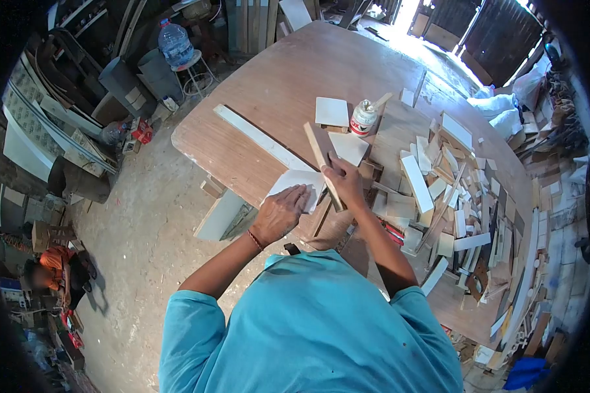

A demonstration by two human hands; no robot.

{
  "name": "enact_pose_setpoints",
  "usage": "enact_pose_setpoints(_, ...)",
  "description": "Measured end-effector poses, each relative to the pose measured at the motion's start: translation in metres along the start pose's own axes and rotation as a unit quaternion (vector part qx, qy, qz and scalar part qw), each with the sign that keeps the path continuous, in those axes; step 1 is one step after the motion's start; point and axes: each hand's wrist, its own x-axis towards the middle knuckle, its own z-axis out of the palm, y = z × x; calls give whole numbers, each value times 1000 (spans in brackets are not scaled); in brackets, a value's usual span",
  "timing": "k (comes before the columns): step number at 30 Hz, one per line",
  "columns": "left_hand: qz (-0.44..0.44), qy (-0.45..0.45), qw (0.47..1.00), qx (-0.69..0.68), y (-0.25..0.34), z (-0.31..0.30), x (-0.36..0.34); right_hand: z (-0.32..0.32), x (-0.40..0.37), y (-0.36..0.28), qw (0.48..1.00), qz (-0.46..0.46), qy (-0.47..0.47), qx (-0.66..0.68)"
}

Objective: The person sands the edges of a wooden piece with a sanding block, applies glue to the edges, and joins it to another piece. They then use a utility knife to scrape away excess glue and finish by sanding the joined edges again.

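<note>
My right hand (343, 180) is wrapped round a narrow wooden strip (316, 145), which slants up and away over the table. Just to its left, my left hand (283, 213) grips a thin white sheet (294, 181) near the table edge, its fingers together across the top and the thumb hidden. The sheet's right edge comes right up to the strip. Behind the hands, a long white-faced strip (262, 136) lies on the brown table (269, 78). Beyond my right hand are a white square piece (349, 148) and an open jar (364, 119) with a red label.
Another white square (332, 112) sits beside the jar. Many wood offcuts (452, 190) are heaped on the right. A water bottle (176, 44) stands on a stool at the back left. On the floor at far left, a person in orange (60, 268) sits low.
</note>
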Motion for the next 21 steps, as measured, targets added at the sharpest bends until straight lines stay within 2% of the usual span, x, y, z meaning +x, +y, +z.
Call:
enact_pose_setpoints(2, -19, -1, 1000, -8, 2, 1, 1, 1, -11, -10, 1000, 10, 20, 20)
enact_pose_setpoints(3, -23, -3, 1000, -11, 3, -2, 1, 2, -21, -23, 998, -52, -1, 29)
enact_pose_setpoints(4, -77, -130, 988, -25, 1, -6, 6, 3, -30, -33, 993, -114, -17, 38)
enact_pose_setpoints(5, -125, -251, 959, -34, -3, -9, 12, 5, -40, -38, 986, -154, 10, -55)
enact_pose_setpoints(6, -122, -252, 959, -32, -5, -9, 14, 0, -42, -46, 988, -144, 6, -52)
enact_pose_setpoints(8, -63, -142, 987, -33, -4, -3, 6, -2, -31, -36, 992, -129, -15, 1)
enact_pose_setpoints(9, -14, -49, 999, 0, -5, 7, 0, -4, -19, -28, 992, -129, -10, 0)
enact_pose_setpoints(11, 11, -29, 999, -26, 3, 3, 2, -6, -4, -12, 997, 44, -11, 57)
enact_pose_setpoints(13, 20, -16, 999, -33, 5, 9, 3, -5, -7, -14, 998, 65, -9, 25)
enact_pose_setpoints(14, -13, -44, 998, -34, 3, 13, 6, -4, -7, -16, 997, 83, -6, -8)
enact_pose_setpoints(15, -51, -74, 995, -38, 4, 14, 4, 7, -17, -10, 998, -16, -15, 59)
enact_pose_setpoints(16, -53, -75, 995, -39, 6, 11, 4, 6, -28, -30, 995, -100, 4, 27)
enact_pose_setpoints(18, -96, -243, 965, -18, 8, -1, 11, 7, -34, -36, 973, -219, 44, -58)
enact_pose_setpoints(20, -71, -220, 972, -39, 10, -4, 8, 5, -26, -26, 996, -92, 0, 19)
enact_pose_setpoints(21, -32, -124, 991, -30, 9, 4, 4, 4, -18, -18, 997, -58, 6, 49)
